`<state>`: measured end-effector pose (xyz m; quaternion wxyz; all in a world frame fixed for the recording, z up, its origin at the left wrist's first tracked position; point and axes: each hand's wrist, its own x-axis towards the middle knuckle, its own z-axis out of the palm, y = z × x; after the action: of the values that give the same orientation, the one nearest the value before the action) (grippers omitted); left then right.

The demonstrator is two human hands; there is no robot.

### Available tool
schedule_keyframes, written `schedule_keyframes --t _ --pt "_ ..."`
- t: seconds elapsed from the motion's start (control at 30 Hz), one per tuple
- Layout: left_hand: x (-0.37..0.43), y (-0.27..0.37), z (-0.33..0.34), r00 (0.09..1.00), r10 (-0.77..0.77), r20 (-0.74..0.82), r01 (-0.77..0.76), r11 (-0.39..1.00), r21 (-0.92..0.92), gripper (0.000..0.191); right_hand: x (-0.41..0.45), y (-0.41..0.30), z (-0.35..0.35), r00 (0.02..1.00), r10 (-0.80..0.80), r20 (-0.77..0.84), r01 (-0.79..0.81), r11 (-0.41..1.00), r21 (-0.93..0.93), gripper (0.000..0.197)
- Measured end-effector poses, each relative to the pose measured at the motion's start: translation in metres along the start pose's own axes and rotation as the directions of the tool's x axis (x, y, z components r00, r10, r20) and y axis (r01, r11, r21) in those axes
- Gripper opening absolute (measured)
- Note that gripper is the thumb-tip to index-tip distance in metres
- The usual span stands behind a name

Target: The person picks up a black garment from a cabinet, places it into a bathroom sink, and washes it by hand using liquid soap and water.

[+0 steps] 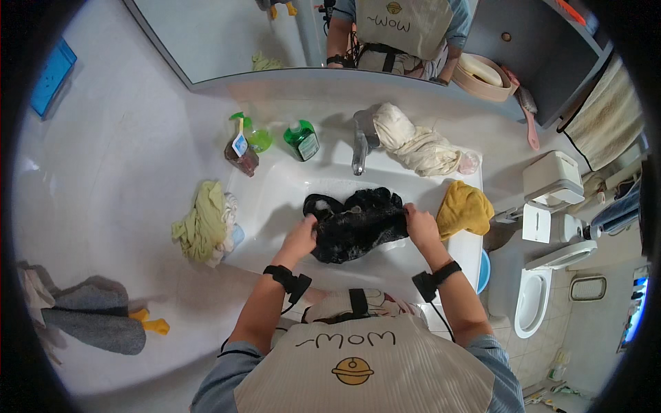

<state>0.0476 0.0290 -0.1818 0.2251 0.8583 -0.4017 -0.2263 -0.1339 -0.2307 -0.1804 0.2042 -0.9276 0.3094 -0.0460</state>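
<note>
A wet black cloth garment (361,224) with suds on it is stretched between my two hands over the white washbasin (268,206). My left hand (301,236) grips its left edge, and my right hand (422,227) pinches its right edge. Some of the black fabric bunches up at the far side, towards the metal faucet (359,147). A yellow cloth (463,209) lies on the basin's right rim, close to my right hand. On the left rim rests a pale green cloth (201,222) beside a whitish one.
Behind the basin stand a green bottle (302,140), a green pump bottle (259,139) and a dark reddish container (241,159). Cream cloth (423,147) is heaped right of the faucet. A mirror cabinet (320,77) overhangs the back. To the right is a toilet (533,302).
</note>
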Motion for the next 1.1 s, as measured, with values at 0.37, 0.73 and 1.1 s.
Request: schedule_keyframes --t 0.37,0.73,1.1 --pt "0.019 0.083 -0.062 0.937 -0.342 0.065 0.261 0.567 -0.781 0.027 -0.002 -0.04 -0.035 0.931 -0.312 -0.192 0.366 0.795 0.484 0.029" --pt "0.032 0.152 -0.088 0.997 0.053 0.049 0.019 0.469 -0.883 0.027 -0.009 -0.123 -0.052 0.909 -0.411 -0.071 0.098 0.044 0.994 0.075" --pt "0.023 0.061 -0.056 0.941 0.32 -0.111 -0.313 0.697 -0.645 0.102 0.016 -0.135 -0.091 0.981 0.097 -0.166 0.14 0.226 0.964 0.03"
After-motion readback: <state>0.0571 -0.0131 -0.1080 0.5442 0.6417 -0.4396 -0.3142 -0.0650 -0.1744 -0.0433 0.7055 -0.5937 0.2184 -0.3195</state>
